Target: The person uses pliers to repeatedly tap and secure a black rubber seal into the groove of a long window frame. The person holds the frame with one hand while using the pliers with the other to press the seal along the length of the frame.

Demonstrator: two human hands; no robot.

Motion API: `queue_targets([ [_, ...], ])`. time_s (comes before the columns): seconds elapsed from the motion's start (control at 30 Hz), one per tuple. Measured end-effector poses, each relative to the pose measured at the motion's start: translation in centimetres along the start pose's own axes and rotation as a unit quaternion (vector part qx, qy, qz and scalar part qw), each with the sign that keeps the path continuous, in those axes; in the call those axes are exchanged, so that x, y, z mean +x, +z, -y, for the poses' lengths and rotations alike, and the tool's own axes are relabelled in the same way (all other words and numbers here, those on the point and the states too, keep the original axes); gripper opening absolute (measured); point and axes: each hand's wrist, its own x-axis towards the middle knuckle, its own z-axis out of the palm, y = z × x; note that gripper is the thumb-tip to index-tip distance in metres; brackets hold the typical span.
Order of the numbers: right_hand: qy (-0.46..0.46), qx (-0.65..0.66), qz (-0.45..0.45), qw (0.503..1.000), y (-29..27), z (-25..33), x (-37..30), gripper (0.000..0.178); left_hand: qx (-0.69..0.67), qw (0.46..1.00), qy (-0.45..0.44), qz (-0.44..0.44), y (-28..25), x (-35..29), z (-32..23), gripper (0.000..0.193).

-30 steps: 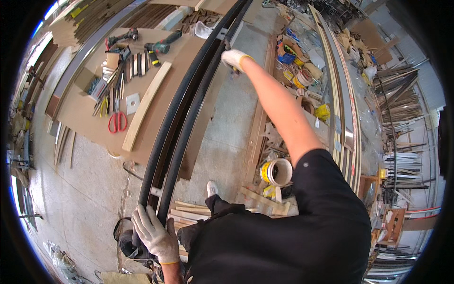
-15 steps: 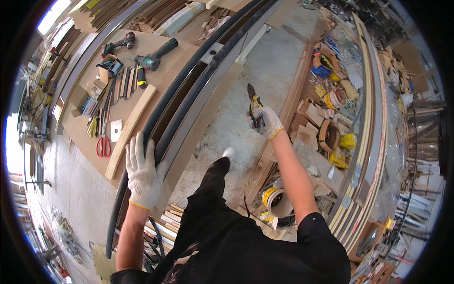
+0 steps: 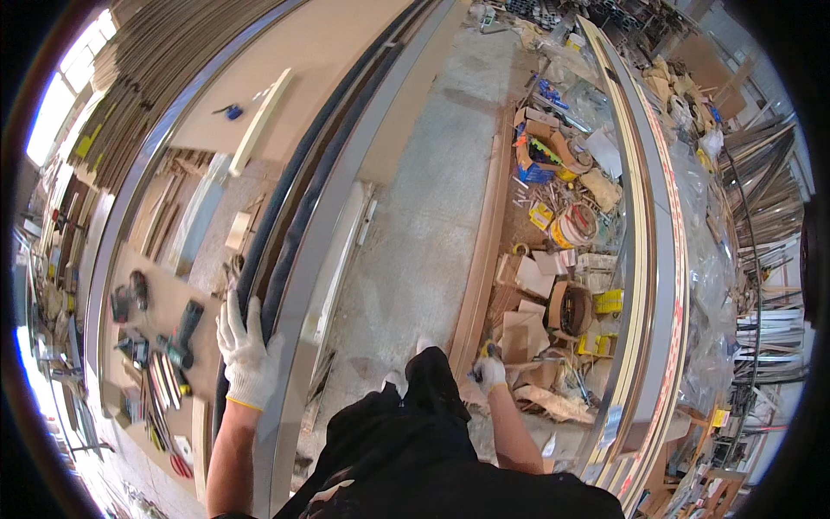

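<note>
My left hand (image 3: pixel 246 350), in a white knit glove with a yellow cuff, lies with fingers stretched over the dark padded strips (image 3: pixel 320 186) of a long frame. No tool shows in it. My right hand (image 3: pixel 490 370), gloved the same way, hangs low at my right side, closed. Pliers (image 3: pixel 493 349) with yellow-and-black handles show partly at its fingers; their jaws are hard to make out. A grey board edge (image 3: pixel 327 259) runs along the frame, just right of my left hand.
Left of the frame, a brown panel holds a cordless drill (image 3: pixel 183 336), another power tool (image 3: pixel 130 297) and red-handled scissors (image 3: pixel 180 465). A pale wood strip (image 3: pixel 262 125) lies farther off. To the right are cardboard boxes (image 3: pixel 571 307), a bucket (image 3: pixel 573 227) and long stacked bars (image 3: pixel 644 259).
My right hand has dropped down and closer to my body with the pliers. My left hand has slid farther along the frame. The view has moved forward past the tools.
</note>
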Motion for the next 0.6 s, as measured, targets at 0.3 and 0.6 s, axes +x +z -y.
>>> queue_targets([
  [0.3,0.394,0.567,-0.01,0.724,-10.3,-8.4,18.2,0.015,0.023,0.999,-0.013,-0.032,5.5,27.9,-11.5,0.075],
  [0.6,-0.059,0.193,-0.005,0.979,-45.3,1.5,51.1,0.043,0.029,0.999,-0.02,-0.022,9.0,48.3,-20.0,0.066],
])
